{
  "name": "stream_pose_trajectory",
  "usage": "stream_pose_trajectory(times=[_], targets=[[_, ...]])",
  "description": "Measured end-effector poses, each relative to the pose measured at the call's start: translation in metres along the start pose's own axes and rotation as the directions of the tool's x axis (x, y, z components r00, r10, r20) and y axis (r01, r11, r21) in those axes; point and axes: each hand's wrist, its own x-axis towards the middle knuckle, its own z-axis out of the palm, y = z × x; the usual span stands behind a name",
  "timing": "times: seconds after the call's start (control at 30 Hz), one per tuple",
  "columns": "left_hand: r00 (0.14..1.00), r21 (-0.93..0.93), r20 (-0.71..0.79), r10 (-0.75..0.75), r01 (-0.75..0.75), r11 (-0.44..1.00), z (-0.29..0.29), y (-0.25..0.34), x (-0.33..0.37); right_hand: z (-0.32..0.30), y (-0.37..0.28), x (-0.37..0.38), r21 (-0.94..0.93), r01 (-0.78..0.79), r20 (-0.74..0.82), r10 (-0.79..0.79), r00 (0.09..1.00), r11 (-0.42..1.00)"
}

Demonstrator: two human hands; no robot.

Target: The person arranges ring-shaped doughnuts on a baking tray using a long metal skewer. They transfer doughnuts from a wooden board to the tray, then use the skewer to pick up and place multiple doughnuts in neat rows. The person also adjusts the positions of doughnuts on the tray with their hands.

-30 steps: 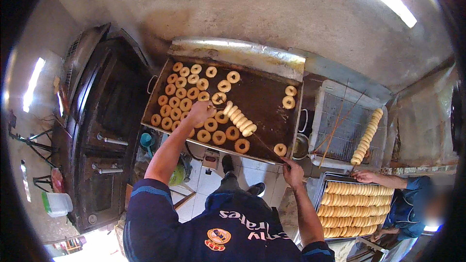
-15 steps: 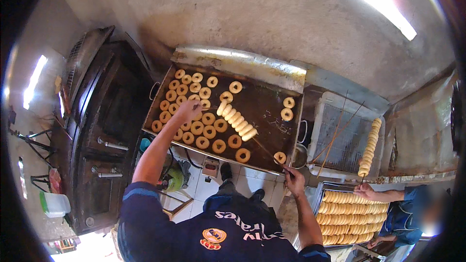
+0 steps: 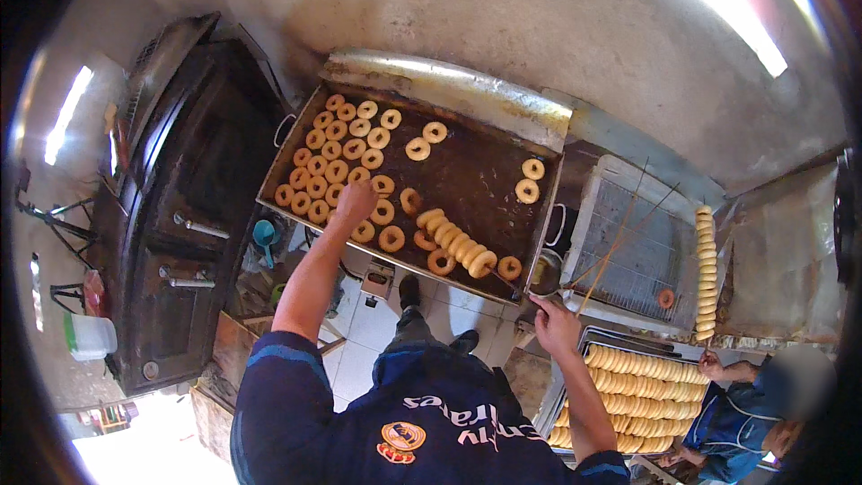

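My right hand (image 3: 555, 325) is closed around the end of a thin stick (image 3: 505, 282) at the front right corner of a wide metal frying pan (image 3: 467, 162). Several pale dough rings (image 3: 456, 240) are threaded on the stick, which slants low over the front of the pan. My left hand (image 3: 357, 201) reaches over the pan's front left, fingers curled together; what they hold, if anything, is hidden. Around it, loose golden rings (image 3: 335, 171) lie crowded in the dark oil. Two more rings (image 3: 527, 190) float near the right wall.
Right of the pan stands a wire-racked tray (image 3: 620, 233) with long sticks across it and one browned ring. A co-worker's hand (image 3: 714, 365) holds up another ring-filled stick (image 3: 706, 274) beside a tray of ring rows (image 3: 642, 386). A dark cabinet (image 3: 193, 216) stands left.
The stick with its rings has moved toward the pan's front right, and my right hand has shifted slightly right. The co-worker's stick now stands more upright. A browned ring shows on the wire rack.
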Motion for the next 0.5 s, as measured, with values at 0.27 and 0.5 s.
stream_pose_trajectory(times=[0.27, 0.5], targets=[[0.993, -0.162, 0.025, 0.112, -0.106, 0.981, -0.032, 0.006, -0.016, 0.049, 0.016, 0.061, 0.1, 0.096, 0.008, -0.098, 0.995, 0.99], [0.994, 0.08, -0.086, -0.065, 0.072, 0.994, -0.023, -0.068, 0.024, 0.039, -0.014, 0.065, 0.025, 0.089, 0.05, -0.09, 0.995, 0.996]])
